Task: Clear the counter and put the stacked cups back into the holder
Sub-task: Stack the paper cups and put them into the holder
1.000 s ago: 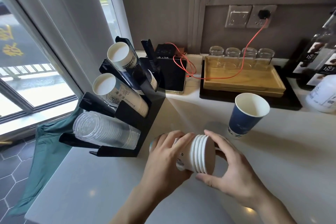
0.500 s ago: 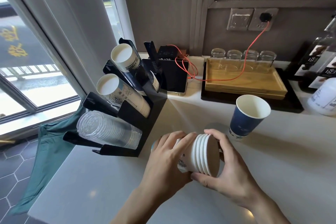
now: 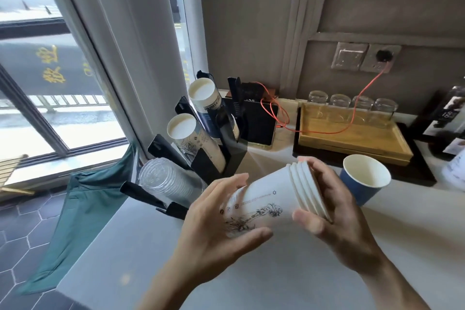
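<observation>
A stack of white paper cups (image 3: 271, 196) with a dark ink drawing lies on its side in the air above the white counter (image 3: 276, 272). My left hand (image 3: 216, 229) cups its closed end from below. My right hand (image 3: 334, 211) grips the rim end, where several rims show. The black cup holder (image 3: 226, 156) stands just behind and to the left, with two slanted rows of white paper cups (image 3: 191, 131) and a row of clear plastic cups (image 3: 168, 181) at the bottom. A single blue paper cup (image 3: 362, 181) stands upright to the right of my right hand.
A wooden tray (image 3: 352, 138) with several upturned glasses sits on a black base at the back. A black device (image 3: 259, 121) with a red cable leads to the wall socket. Bottles stand at the far right. A green cloth (image 3: 83, 214) hangs off the counter's left edge by the window.
Both hands have lifted the cup stack off the counter and tilted it, closed end toward the holder. My head has come closer and looks further left.
</observation>
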